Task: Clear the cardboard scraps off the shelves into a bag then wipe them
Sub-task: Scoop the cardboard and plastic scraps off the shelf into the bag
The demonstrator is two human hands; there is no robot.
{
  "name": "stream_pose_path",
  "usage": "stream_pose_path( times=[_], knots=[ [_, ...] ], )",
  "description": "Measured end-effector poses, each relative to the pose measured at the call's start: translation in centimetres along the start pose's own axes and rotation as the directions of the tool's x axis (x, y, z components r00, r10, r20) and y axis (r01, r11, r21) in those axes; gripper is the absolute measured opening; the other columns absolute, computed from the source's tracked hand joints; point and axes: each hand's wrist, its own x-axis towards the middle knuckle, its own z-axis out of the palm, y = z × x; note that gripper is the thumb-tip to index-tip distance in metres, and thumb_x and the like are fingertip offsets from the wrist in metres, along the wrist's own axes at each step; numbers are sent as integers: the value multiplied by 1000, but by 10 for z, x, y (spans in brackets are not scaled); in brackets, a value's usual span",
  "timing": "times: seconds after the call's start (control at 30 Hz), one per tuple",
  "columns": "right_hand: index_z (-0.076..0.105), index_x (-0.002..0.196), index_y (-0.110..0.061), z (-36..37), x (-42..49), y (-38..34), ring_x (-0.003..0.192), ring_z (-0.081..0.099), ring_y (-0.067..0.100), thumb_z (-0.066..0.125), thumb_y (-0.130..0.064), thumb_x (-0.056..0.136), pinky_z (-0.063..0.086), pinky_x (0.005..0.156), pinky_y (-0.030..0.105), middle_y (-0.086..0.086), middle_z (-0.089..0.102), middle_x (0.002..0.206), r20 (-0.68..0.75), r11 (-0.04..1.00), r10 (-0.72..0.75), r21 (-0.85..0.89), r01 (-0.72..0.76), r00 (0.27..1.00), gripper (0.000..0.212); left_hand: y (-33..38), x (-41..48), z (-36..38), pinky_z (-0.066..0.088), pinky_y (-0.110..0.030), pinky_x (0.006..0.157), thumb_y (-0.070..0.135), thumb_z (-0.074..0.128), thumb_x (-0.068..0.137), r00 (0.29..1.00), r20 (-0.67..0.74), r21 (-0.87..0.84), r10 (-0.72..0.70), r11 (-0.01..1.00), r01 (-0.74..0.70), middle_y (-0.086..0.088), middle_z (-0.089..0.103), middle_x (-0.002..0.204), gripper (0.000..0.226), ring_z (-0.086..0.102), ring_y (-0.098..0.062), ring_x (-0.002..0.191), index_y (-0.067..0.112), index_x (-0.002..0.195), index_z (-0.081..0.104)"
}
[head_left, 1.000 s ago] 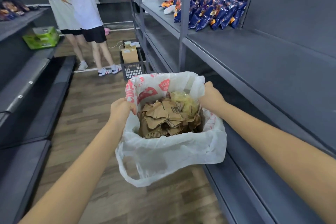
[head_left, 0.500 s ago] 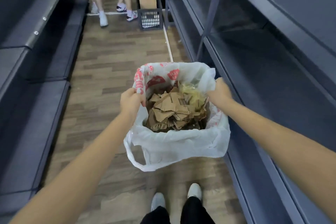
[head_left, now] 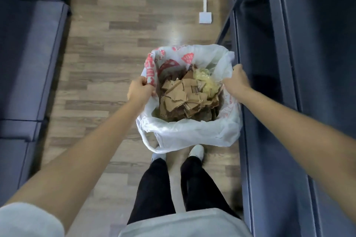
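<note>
The person holds a white plastic bag point(head_left: 192, 132) with red print open over the wooden floor point(head_left: 115, 44), just above their white shoes point(head_left: 196, 151). The left hand point(head_left: 139, 90) is clenched on the bag's left rim; the right hand point(head_left: 235, 81) is clenched on its right rim. Brown cardboard scraps point(head_left: 185, 100) fill the bag, with a crumpled yellowish wrapper point(head_left: 206, 82) on the far right side. Dark grey shelves point(head_left: 279, 102) run along the right, just beside the bag.

1 bag point(head_left: 192, 132), 2 hands, 2 white shoes, many cardboard scraps point(head_left: 185, 100), uncountable.
</note>
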Motion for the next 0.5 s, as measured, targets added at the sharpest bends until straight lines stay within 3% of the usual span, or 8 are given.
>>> stream_pose_path(
  times=[0.07, 0.2, 0.33, 0.5],
  knots=[
    [31, 136, 2, 14, 15, 13, 120, 49, 34, 50, -6, 92, 36, 76, 29, 18, 45, 136, 32, 1000, 9, -17, -9, 999, 48, -18, 11, 17, 48, -30, 69, -5, 52, 77, 1000, 3, 42, -31, 999, 31, 3, 51, 65, 28, 49, -15, 65, 18, 63, 47],
    [33, 133, 1, 49, 49, 48, 121, 48, 35, 52, -10, 92, 43, 90, 39, 20, 46, 134, 69, 998, 41, -59, -37, 997, 47, -53, 34, 55, 44, -27, 63, 2, 54, 79, 999, -8, 119, -52, 992, 52, 4, 49, 63, 27, 47, -13, 60, 21, 63, 46],
    [33, 131, 1, 88, 84, 82, 112, 53, 34, 50, -9, 93, 41, 74, 33, 19, 50, 128, 64, 989, 106, -113, -98, 992, 42, -84, 72, 92, 36, -26, 54, 6, 53, 79, 998, 13, 203, -63, 977, 59, 3, 45, 60, 25, 43, -16, 59, 19, 61, 42],
    [34, 131, 0, 133, 126, 113, 116, 52, 36, 51, -12, 93, 38, 75, 31, 19, 50, 131, 68, 977, 142, -167, -129, 988, 43, -116, 116, 128, 33, -25, 49, 7, 54, 78, 995, 52, 264, -90, 962, 73, 5, 46, 61, 25, 42, -13, 55, 20, 61, 41]
  ],
)
